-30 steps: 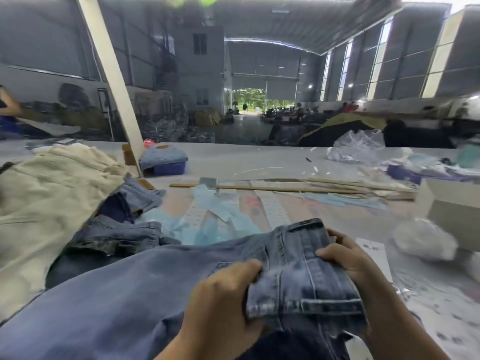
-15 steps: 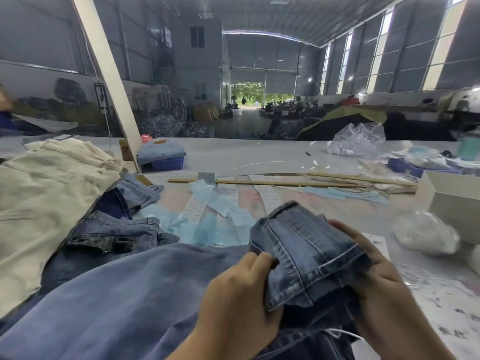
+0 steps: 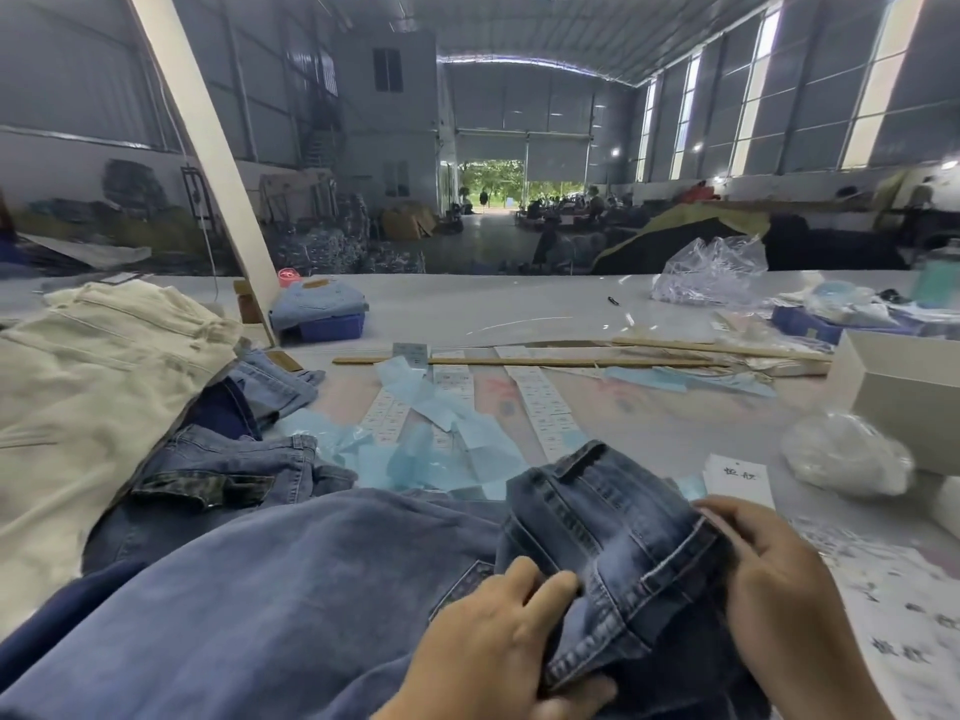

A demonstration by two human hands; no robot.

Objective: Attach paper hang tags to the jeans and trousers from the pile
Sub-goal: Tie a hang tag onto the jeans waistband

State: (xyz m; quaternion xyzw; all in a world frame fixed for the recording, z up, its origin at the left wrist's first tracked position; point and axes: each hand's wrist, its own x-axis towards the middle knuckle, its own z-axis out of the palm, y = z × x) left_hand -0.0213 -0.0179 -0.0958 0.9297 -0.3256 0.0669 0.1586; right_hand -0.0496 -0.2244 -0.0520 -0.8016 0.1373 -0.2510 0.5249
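While my left hand (image 3: 498,652) and right hand (image 3: 779,579) both grip the jeans' waistband (image 3: 613,543), a hang tag (image 3: 737,480) lies just beyond it.

The left hand (image 3: 498,652) lay low in the view, knuckles up, its fingers (image 3: 545,584) curled over a fold of the jeans (image 3: 613,543) with the thumb beneath (pinching the denim). The right hand (image 3: 774,574) gripped the waistband edge, fingers bent around it, forearm running off the lower right.
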